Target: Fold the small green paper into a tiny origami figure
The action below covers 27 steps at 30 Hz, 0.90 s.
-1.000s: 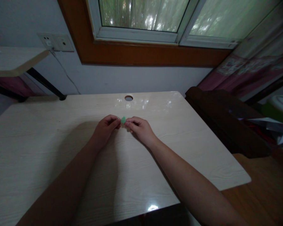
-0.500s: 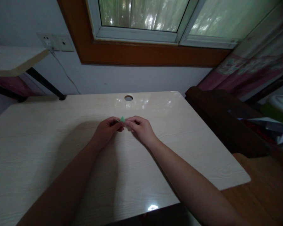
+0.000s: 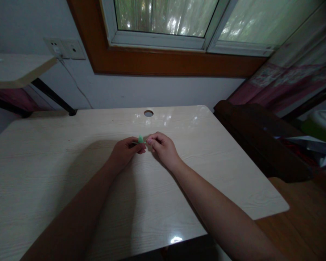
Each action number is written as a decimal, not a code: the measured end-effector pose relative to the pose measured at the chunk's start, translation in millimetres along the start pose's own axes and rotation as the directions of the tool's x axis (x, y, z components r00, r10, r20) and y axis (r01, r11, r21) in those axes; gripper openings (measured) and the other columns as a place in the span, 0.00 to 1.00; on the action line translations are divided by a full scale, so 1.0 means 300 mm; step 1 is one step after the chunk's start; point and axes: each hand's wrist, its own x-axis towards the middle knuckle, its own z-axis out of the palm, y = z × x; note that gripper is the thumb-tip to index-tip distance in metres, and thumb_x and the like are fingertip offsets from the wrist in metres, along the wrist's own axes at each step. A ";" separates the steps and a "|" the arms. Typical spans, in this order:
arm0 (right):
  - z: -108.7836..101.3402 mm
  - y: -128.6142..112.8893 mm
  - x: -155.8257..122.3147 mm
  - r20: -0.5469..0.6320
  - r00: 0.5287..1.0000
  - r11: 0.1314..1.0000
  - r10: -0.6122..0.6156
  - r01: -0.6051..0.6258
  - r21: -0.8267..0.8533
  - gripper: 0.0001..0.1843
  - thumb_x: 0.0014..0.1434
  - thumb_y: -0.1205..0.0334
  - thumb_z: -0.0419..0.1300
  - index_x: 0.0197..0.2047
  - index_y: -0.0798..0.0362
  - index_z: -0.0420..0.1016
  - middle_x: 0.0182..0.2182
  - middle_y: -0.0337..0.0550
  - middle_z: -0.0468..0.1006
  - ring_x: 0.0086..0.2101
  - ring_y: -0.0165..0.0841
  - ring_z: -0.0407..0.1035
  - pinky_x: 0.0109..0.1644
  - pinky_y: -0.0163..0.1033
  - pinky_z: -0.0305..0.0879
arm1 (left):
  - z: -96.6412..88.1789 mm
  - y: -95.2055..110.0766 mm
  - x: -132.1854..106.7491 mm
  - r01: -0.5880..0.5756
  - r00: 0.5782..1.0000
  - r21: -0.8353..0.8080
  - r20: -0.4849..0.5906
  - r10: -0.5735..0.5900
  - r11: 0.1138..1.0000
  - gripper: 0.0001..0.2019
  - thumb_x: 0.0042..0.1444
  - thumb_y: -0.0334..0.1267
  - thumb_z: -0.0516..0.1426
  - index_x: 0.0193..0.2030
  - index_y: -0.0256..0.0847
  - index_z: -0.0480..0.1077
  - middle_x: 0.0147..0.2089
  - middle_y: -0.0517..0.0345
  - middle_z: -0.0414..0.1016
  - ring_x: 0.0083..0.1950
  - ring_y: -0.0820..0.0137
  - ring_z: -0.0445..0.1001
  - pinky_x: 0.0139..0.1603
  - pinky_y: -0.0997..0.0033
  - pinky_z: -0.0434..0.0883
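Observation:
A small, light green piece of what looks like folded paper (image 3: 140, 139) stands up between my fingertips, just above the desk. My left hand (image 3: 127, 149) pinches it from the left, thumb in front and fingers behind. A thin pale edge of it runs toward the left fingers. From the other side, my right hand (image 3: 163, 146) has its thumb and forefinger pressed together at the piece's right end. Most of the lower part is hidden by the fingers, so its full shape does not show.
Under both hands lies the pale wood-grain desk (image 3: 206, 170), with a round cable hole (image 3: 148, 113) near its back edge. A raised shelf (image 3: 19, 69) on black legs stands at the left. Dark wooden furniture (image 3: 255, 141) flanks the right side.
The green piece now shows a wider, more upright face than before. My right fingertips have drawn slightly up and to the right, while my left hand has shifted a little right.

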 end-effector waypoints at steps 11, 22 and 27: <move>-0.018 -0.022 0.003 -0.100 0.991 0.988 -0.085 0.071 -0.139 0.12 0.62 0.53 0.59 0.36 0.52 0.78 0.30 0.41 0.73 0.29 0.30 0.65 0.34 0.36 0.62 | 0.002 0.016 -0.005 -0.015 0.993 -0.056 -0.115 0.009 0.998 0.11 0.52 0.44 0.64 0.31 0.37 0.75 0.28 0.56 0.77 0.30 0.69 0.75 0.36 0.70 0.73; -0.008 -0.023 -0.011 -0.027 0.992 0.976 -0.119 0.112 -0.189 0.08 0.60 0.57 0.61 0.34 0.52 0.78 0.29 0.40 0.73 0.30 0.31 0.65 0.35 0.36 0.60 | 0.002 0.004 -0.005 -0.017 0.996 -0.039 -0.087 0.014 0.999 0.11 0.53 0.45 0.64 0.32 0.38 0.75 0.28 0.56 0.77 0.31 0.68 0.75 0.36 0.70 0.72; -0.007 -0.034 -0.015 -0.030 0.990 0.977 -0.134 0.127 -0.169 0.08 0.60 0.58 0.61 0.33 0.52 0.77 0.28 0.39 0.70 0.29 0.30 0.63 0.34 0.36 0.59 | 0.002 0.011 -0.011 0.003 0.997 -0.071 -0.081 -0.008 0.997 0.12 0.52 0.46 0.65 0.31 0.38 0.76 0.28 0.55 0.78 0.30 0.69 0.75 0.35 0.71 0.71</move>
